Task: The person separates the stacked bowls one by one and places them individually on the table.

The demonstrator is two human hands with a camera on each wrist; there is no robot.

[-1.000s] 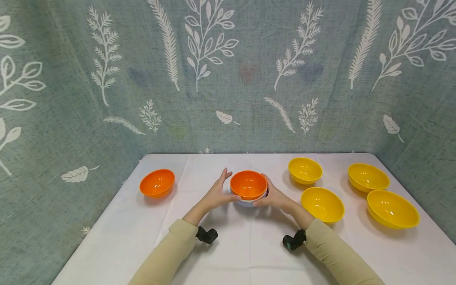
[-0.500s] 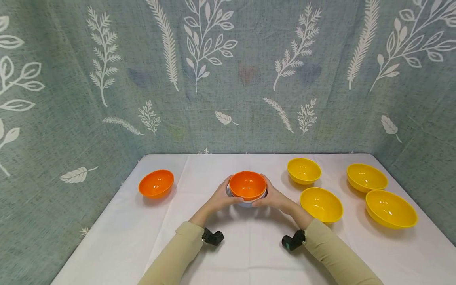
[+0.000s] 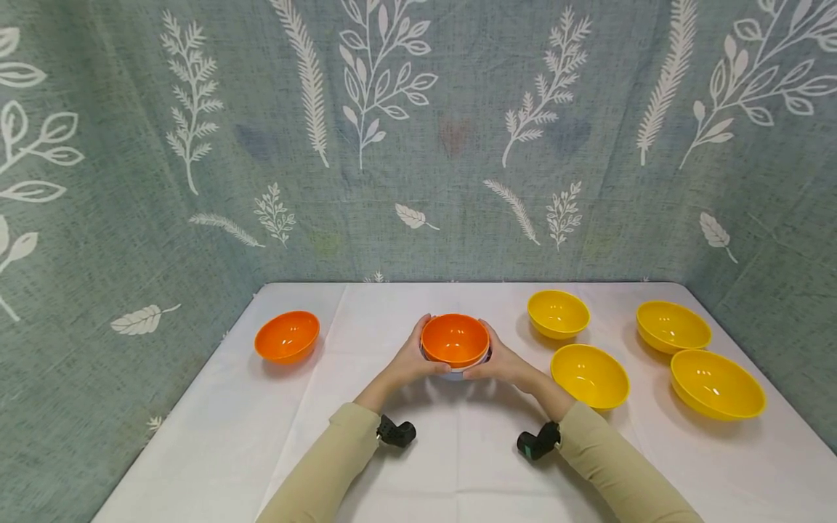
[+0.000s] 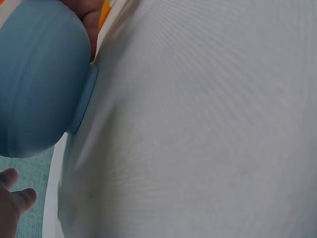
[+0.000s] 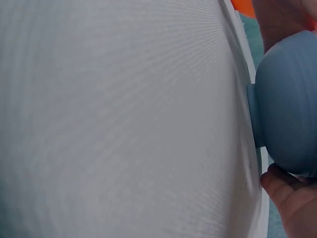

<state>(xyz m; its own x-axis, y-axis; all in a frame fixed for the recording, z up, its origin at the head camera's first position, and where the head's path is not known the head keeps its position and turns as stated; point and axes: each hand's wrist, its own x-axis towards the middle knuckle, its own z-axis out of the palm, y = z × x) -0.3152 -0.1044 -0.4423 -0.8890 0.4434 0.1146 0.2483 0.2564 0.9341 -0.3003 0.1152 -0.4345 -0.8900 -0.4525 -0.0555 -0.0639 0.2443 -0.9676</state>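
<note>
An orange bowl (image 3: 455,340) sits nested over a white rim on top of a light-blue bowl (image 4: 42,79) at the middle of the table. From the left, my left hand (image 3: 413,363) holds this stack, its thumb along the front. On the opposite side, my right hand (image 3: 500,359) grips it, thumb likewise in front. Two fingertips of the left hand show apart from the bowl wall in the left wrist view. Seen from the right wrist, the light-blue bowl stands upright on its foot, close to the cloth; whether it touches is unclear.
A separate orange bowl (image 3: 288,338) is tilted slightly at the left. Several yellow bowls stand on the right, the nearest being a yellow bowl (image 3: 591,376) close to my right forearm. A white cloth (image 3: 458,465) covers the table, and a patterned curtain (image 3: 451,247) hangs behind it.
My left hand has moved right, from reaching beside the stack with fingers spread to closing around its left side. The right hand and the bowls stay about where they were.
</note>
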